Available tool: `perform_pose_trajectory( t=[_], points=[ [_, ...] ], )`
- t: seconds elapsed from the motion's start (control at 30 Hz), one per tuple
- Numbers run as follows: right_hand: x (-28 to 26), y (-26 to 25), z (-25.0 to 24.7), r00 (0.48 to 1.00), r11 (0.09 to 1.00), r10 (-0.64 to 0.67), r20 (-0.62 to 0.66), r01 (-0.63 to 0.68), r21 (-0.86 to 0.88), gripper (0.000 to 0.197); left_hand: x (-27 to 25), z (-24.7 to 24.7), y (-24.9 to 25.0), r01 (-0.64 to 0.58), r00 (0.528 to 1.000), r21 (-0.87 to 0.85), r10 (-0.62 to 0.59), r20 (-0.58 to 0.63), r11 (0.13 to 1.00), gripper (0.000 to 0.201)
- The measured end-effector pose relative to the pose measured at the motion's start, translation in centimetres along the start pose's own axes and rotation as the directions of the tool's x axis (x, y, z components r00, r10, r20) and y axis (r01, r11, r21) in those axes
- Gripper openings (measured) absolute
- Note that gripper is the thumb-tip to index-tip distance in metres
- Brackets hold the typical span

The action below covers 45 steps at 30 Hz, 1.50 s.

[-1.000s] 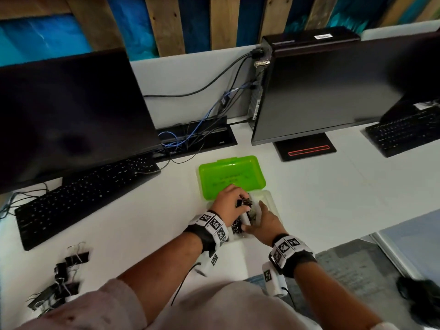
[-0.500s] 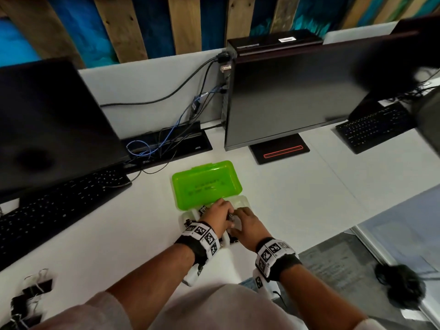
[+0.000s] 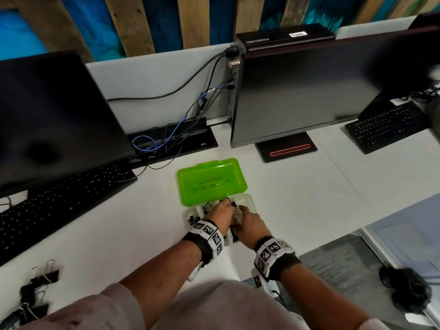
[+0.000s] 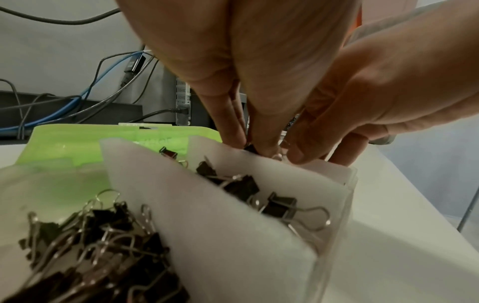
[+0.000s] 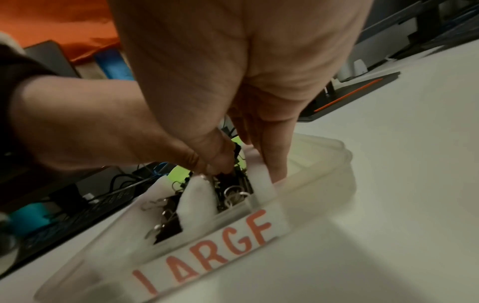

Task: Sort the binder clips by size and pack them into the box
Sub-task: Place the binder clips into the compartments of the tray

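The box has a green lid (image 3: 212, 182) lying open and a clear base (image 3: 251, 203) split by white foam dividers (image 4: 207, 205). Black binder clips (image 4: 259, 190) lie in its compartments. My left hand (image 3: 222, 211) reaches into the base and pinches a black clip (image 4: 252, 148) at the fingertips (image 4: 264, 145). My right hand (image 3: 247, 219) is close beside it, its thumb and fingers (image 5: 274, 164) straddling and pinching the right-hand divider (image 5: 261, 184). A red "LARGE" label (image 5: 207, 256) is on the near wall. Loose clips (image 3: 35, 289) lie at the desk's near left.
Two dark monitors (image 3: 309, 91) and keyboards (image 3: 59, 201) stand behind and beside the box. Cables (image 3: 166, 139) run along the back. The desk edge (image 3: 333, 225) is just right of my right hand, with floor beyond.
Both hands have stayed together in the box, working slightly further in. The head view has shifted, so the box now sits nearer the middle.
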State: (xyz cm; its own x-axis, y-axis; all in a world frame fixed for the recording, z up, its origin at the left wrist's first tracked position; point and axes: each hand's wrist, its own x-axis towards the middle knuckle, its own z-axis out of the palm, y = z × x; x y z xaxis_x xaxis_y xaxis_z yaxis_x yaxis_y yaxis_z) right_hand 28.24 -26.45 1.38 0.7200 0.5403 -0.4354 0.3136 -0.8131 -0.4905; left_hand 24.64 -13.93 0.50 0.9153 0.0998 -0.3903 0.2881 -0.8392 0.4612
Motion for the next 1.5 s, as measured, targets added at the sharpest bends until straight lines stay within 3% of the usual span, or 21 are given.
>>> perform_pose_trajectory(
  t=[0.23,0.37,0.47,0.53,0.63,0.77,0.83,0.97,1.07,1.17,1.27,1.37,1.43,1.5],
  points=[
    [-1.0,-0.4,1.1,0.991,0.992,-0.086,0.099,0.095,-0.082,0.073,-0.5,-0.2,0.3,-0.089,0.996,0.244,0.088,0.014,0.966,0.030],
    [-1.1,0.0,1.1,0.979,0.983,-0.179,0.099,0.181,-0.010,0.078,-1.4,-0.2,0.4,-0.027,1.000,0.321,0.028,0.002,0.947,0.036],
    [-0.2,0.5,1.2,0.976,0.982,-0.178,0.122,0.185,-0.048,0.080,-2.1,-0.2,0.7,-0.025,1.000,0.350,0.024,0.007,0.936,0.033],
    [-0.2,0.4,1.3,0.982,0.988,-0.145,0.120,0.150,-0.028,0.083,-2.6,-0.3,0.3,-0.032,0.998,0.269,0.045,-0.041,0.963,0.034],
    [-0.7,-0.7,1.6,0.991,0.996,-0.089,0.101,0.087,0.021,0.084,-4.2,-0.8,-1.7,-0.034,0.974,0.048,0.044,-0.223,0.998,0.041],
    [-0.8,-1.3,2.3,0.994,0.998,-0.029,0.102,0.023,0.062,0.090,-8.1,-1.5,-7.1,0.066,0.914,-0.147,-0.119,-0.388,0.987,0.046],
    [-0.7,-1.5,2.6,0.994,0.998,-0.011,0.106,0.004,0.059,0.091,-10.8,-1.3,-10.6,0.146,0.855,-0.214,-0.232,-0.465,0.966,0.047],
    [-0.6,-2.9,2.5,0.999,1.000,0.017,0.029,-0.017,0.012,0.088,-17.6,-0.1,-16.7,0.317,0.662,-0.336,-0.461,-0.590,0.887,0.043],
    [0.0,-5.9,2.6,0.982,0.985,-0.155,-0.104,0.146,-0.087,0.085,-22.9,1.0,-19.8,0.490,0.509,-0.353,-0.590,-0.626,0.797,0.039],
    [0.1,-11.2,4.3,0.910,0.908,-0.399,-0.113,0.374,-0.190,0.078,-27.3,2.3,-21.7,0.625,0.365,-0.382,-0.688,-0.627,0.680,0.059],
    [-0.6,-16.7,8.4,0.805,0.779,-0.590,0.063,0.588,-0.216,0.071,-30.9,3.4,-22.7,0.688,0.230,-0.469,-0.780,-0.582,0.553,0.089],
    [-1.4,-21.3,12.9,0.677,0.634,-0.662,0.320,0.734,-0.242,0.067,-33.2,4.2,-24.0,0.704,0.134,-0.560,-0.857,-0.498,0.436,0.108],
    [-1.8,-24.6,15.3,0.607,0.562,-0.636,0.477,0.788,-0.253,0.068,-34.1,4.3,-25.2,0.679,0.109,-0.633,-0.903,-0.416,0.373,0.113],
    [-2.3,-27.7,17.4,0.553,0.498,-0.604,0.574,0.824,-0.270,0.068,-34.4,4.2,-26.2,0.651,0.135,-0.680,-0.933,-0.333,0.337,0.116]
  ],
)
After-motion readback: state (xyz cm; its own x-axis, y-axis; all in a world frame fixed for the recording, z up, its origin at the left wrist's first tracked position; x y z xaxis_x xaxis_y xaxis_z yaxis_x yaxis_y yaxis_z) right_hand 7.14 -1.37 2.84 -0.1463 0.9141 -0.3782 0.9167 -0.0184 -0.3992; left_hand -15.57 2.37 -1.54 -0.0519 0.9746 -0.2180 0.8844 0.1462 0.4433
